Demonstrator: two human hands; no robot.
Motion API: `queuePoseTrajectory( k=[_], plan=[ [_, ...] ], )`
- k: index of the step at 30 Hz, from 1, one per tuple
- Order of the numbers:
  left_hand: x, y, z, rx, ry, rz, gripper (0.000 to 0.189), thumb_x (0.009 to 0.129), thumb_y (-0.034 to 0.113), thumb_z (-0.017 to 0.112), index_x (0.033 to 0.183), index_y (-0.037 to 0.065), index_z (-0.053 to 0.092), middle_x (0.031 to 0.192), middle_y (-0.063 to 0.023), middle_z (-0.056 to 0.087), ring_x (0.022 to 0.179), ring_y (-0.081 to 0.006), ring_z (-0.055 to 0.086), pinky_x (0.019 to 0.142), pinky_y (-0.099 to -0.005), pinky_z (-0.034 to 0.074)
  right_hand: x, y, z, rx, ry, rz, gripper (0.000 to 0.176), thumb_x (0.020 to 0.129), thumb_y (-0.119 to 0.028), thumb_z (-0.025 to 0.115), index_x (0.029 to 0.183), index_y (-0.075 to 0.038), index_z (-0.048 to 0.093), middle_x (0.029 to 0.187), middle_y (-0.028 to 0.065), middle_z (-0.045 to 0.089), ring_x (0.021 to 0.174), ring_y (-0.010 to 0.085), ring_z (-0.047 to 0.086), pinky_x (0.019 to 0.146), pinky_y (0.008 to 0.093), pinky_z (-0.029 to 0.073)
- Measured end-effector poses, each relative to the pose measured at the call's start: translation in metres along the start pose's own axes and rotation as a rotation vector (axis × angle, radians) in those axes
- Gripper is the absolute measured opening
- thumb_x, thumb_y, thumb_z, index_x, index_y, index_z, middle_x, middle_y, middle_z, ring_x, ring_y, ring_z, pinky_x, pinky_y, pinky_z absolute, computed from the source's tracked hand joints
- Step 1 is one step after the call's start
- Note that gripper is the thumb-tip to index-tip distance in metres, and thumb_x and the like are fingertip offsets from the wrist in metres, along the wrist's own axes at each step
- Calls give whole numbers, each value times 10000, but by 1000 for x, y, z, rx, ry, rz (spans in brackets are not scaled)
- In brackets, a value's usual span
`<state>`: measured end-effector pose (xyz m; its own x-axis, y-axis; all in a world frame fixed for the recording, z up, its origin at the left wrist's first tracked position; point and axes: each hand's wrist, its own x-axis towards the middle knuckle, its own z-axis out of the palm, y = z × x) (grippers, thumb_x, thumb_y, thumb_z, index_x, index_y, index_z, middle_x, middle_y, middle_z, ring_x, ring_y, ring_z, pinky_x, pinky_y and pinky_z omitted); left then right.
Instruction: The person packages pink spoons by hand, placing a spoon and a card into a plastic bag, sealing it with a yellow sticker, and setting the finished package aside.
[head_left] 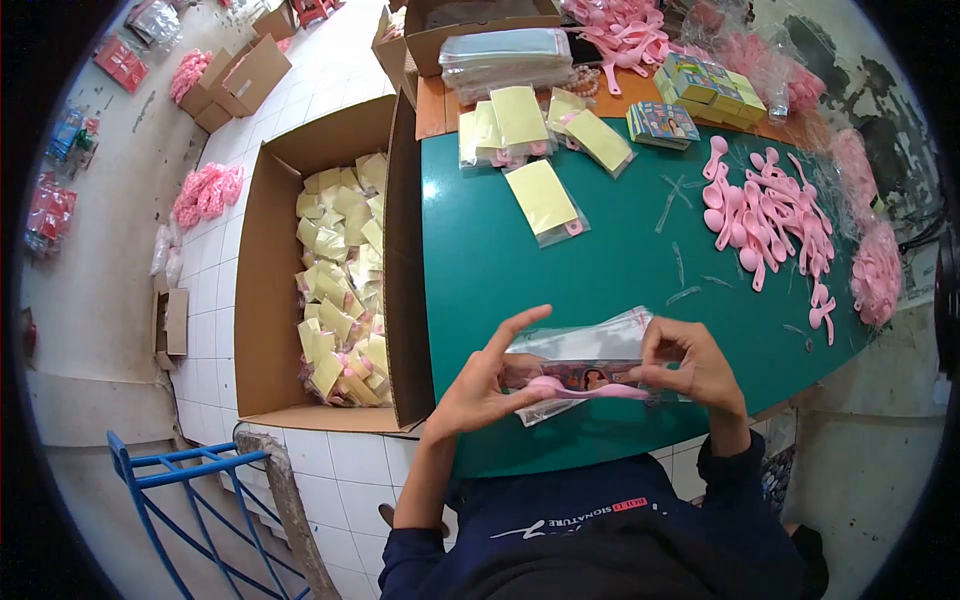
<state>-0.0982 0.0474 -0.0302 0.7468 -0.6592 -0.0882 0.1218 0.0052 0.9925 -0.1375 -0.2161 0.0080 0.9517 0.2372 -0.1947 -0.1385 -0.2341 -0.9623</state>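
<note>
Just above the table's near edge, my left hand point(483, 385) grips the bowl end of a pink spoon point(597, 391) between thumb and fingers, its index finger raised. Behind the spoon is a dark printed card point(570, 375), tilted so only a narrow strip shows. My right hand point(695, 368) has thumb and fingertips pinched on the card's right end, by the spoon's handle tip. Clear plastic bags point(590, 342) lie beneath and behind the card, overlapped by both hands.
A tall cardboard box point(403, 300) of packed bags stands left of the green table point(480, 290). Bagged yellow cards point(541, 196) lie at the back. Loose pink spoons point(765, 215) are heaped right, near stacked printed cards point(663, 124). A blue metal frame point(190, 465) stands lower left.
</note>
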Motion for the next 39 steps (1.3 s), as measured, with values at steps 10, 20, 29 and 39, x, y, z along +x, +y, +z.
queuePoseTrajectory(
  k=[10, 20, 29, 39],
  plan=[
    [-3, 0, 17, -124, 138, -99, 801, 794, 44, 698, 1430, 92, 213, 756, -31, 628, 623, -28, 533, 530, -168, 398, -9, 32, 12, 182, 55, 62, 149, 769, -93, 702, 845, 5, 620, 702, 12, 590, 635, 59, 538, 513, 209, 407],
    [5, -2, 24, -241, 172, -76, 811, 830, 54, 660, 1439, 100, 126, 909, -132, 668, 857, -125, 622, 732, -250, 499, -6, 7, 25, 264, -28, 190, 287, 793, -82, 670, 1044, 52, 631, 871, 75, 642, 741, 99, 575, 669, 234, 470],
    [7, -10, 32, 138, 382, 26, 760, 837, 85, 658, 1415, 61, 164, 932, -117, 624, 876, -172, 612, 767, -293, 509, -14, 4, 22, 48, 213, 105, 197, 783, -119, 688, 928, 14, 687, 795, 78, 666, 737, 105, 593, 675, 235, 467],
    [-25, -19, 54, -281, 229, -216, 616, 973, 89, 373, 1441, 79, -27, 986, -183, 639, 925, -259, 648, 790, -329, 533, -15, -10, 39, -662, -110, -315, 523, 725, -198, 719, 1194, -69, 526, 1245, 158, 481, 1009, 310, 552, 831, 394, 454]
  ],
)
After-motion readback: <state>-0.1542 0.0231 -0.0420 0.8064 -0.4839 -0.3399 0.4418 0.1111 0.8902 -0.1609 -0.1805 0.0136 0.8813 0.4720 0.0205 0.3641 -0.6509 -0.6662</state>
